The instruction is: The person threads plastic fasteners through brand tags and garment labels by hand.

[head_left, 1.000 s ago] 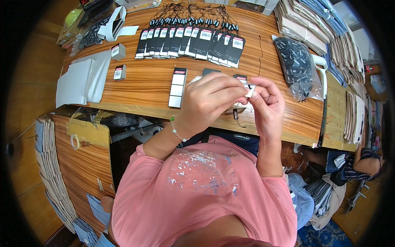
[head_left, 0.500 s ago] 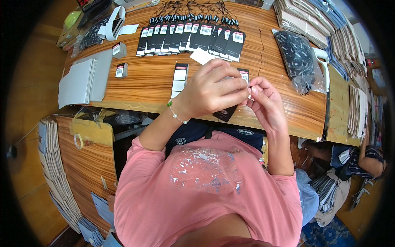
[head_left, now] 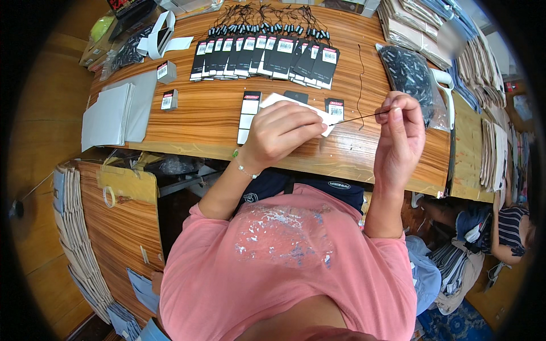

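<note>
In my left hand (head_left: pixel 284 135) is a white-faced hang tag (head_left: pixel 326 117), tilted, with its lower part behind my fingers. My right hand (head_left: pixel 400 133), raised to the right, pinches a thin black cord (head_left: pixel 359 118). The cord runs taut from the tag's corner to my right fingertips. Beside my left hand lies a black tag with white panels (head_left: pixel 248 113). Another black tag with a barcode label (head_left: pixel 336 105) lies just beyond the held tag, partly covered. A loose black cord (head_left: pixel 361 79) rests on the table near my right hand.
Behind my hands, overlapping black hang tags (head_left: pixel 250 59) lie in a row, cords outward. A plastic bag of black cords (head_left: pixel 401 79) sits at right, with folded garments (head_left: pixel 418 34) beyond. Two small label stacks (head_left: pixel 169 99) and white sheets (head_left: pixel 107 116) are at left.
My hands have moved apart. The right hand has gone right with the cord end, and the cord is now stretched between them. The held tag now shows its white face.
</note>
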`<action>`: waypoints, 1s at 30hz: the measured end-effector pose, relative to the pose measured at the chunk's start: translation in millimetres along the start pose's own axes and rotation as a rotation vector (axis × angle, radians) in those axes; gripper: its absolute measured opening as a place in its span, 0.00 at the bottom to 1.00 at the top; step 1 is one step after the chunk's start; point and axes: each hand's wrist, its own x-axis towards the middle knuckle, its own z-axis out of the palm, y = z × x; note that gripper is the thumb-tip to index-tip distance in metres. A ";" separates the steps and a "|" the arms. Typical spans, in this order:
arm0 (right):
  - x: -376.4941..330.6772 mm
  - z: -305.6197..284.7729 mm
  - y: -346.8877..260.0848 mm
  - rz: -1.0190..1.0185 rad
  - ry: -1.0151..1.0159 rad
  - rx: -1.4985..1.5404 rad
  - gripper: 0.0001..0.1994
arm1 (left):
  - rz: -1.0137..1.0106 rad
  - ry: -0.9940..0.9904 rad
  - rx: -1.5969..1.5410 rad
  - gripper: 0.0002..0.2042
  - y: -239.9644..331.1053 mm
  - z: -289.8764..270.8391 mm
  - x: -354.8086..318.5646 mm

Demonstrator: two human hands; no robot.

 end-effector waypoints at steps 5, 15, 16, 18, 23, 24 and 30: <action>7.8 10.0 -11.4 -0.157 -0.104 -0.067 0.03 | -0.197 0.117 -0.198 0.07 1.2 -4.1 -4.8; 13.6 25.0 -15.2 -0.094 -0.186 0.156 0.05 | -0.584 0.269 -1.302 0.19 3.0 4.0 -1.4; 14.2 21.9 -17.4 -0.100 -0.200 0.167 0.05 | -0.554 0.254 -1.296 0.16 0.6 9.1 -0.6; 11.8 17.7 -20.0 -0.088 -0.198 0.169 0.05 | -0.529 0.214 -1.247 0.10 1.6 10.7 -1.1; 14.4 14.7 -12.6 -0.024 -0.202 0.301 0.06 | -0.272 0.046 -1.026 0.05 -1.4 15.1 -5.8; 15.7 12.9 -11.6 -0.002 -0.201 0.336 0.07 | -0.367 0.086 -1.013 0.06 4.4 18.8 -8.9; 12.5 -0.7 -23.8 0.043 -0.238 0.475 0.06 | -0.607 0.181 -1.435 0.07 20.4 34.7 -5.9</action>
